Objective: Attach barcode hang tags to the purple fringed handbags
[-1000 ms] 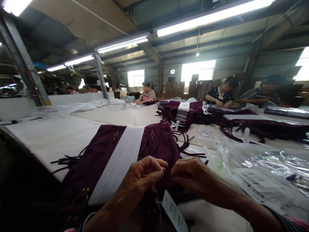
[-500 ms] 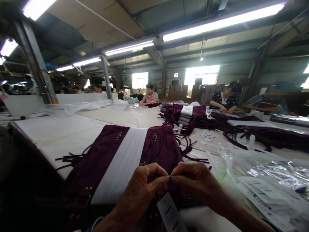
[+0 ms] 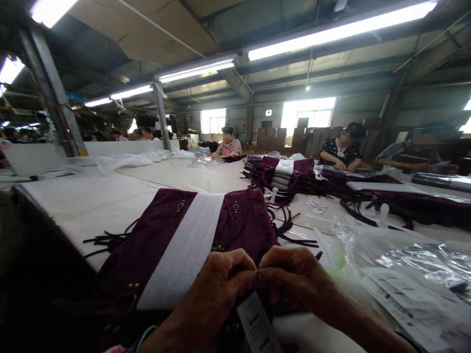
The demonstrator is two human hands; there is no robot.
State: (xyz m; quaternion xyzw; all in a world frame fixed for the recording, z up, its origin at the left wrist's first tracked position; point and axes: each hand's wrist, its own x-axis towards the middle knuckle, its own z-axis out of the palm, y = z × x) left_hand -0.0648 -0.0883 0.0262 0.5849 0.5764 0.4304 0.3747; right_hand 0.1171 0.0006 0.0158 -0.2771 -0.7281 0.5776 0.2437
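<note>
So, both my hands are closed in a tight pinch at 12 o'clock, close in front of me. My left hand (image 3: 208, 294) and my right hand (image 3: 298, 277) meet fingertip to fingertip on a tiny thread-like bit (image 3: 258, 272), too small for me to tell exactly what it is. It sits at the edge of a fringed plum suede bag (image 3: 241, 228), which lies on a white-covered work table (image 3: 84, 211) with a white padded strip (image 3: 180, 250) across it. Below my fingers hangs a printed white hang tag (image 3: 257, 323), though I can't see how firmly it is fastened. So far, this tag is the only one I can make out. At 1 o'clock, a stack of plum bags (image 3: 281, 176) sits interleaved with white padding, and more fringed bags (image 3: 390, 208) lie at 2 o'clock. Clear plastic sleeves (image 3: 415, 255) and printed sheets (image 3: 405, 299) lie unfilled at 3 to 4 o'clock.
</note>
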